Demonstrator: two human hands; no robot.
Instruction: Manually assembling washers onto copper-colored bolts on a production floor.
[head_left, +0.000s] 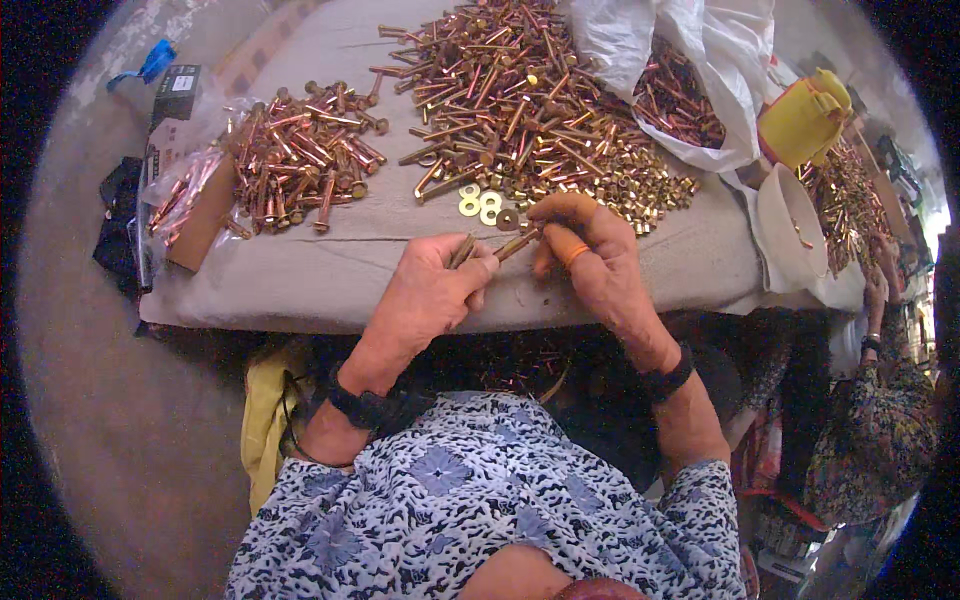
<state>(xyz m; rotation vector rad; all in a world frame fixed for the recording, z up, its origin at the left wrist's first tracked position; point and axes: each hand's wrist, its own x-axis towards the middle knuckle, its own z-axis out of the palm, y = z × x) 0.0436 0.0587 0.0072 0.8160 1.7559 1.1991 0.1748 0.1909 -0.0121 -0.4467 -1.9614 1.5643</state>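
Observation:
Over the table's near edge, my left hand (pixel 432 285) is closed around a few brass-coloured bolts. One bolt (pixel 514 245) sticks out from it toward the right. The fingers of my right hand (pixel 608 262) pinch that bolt's far end; whether a small nut is between them is hidden. Orange finger covers (pixel 566 243) sit on the right thumb and fingertips. Just beyond my hands lie several flat washers (pixel 489 208), one darker than the others. A spread of small brass nuts (pixel 640 185) lies beyond my right hand, merging into a large heap of bolts (pixel 490 90).
Left on the cloth-covered table (pixel 300 280) is a smaller bolt pile (pixel 300 155) beside a cardboard box (pixel 200 215). At the right stand an open white bag (pixel 735 70) of bolts, a yellow container (pixel 805 118) and a white bowl (pixel 785 215). Another person's hand (pixel 880 275) works at the far right.

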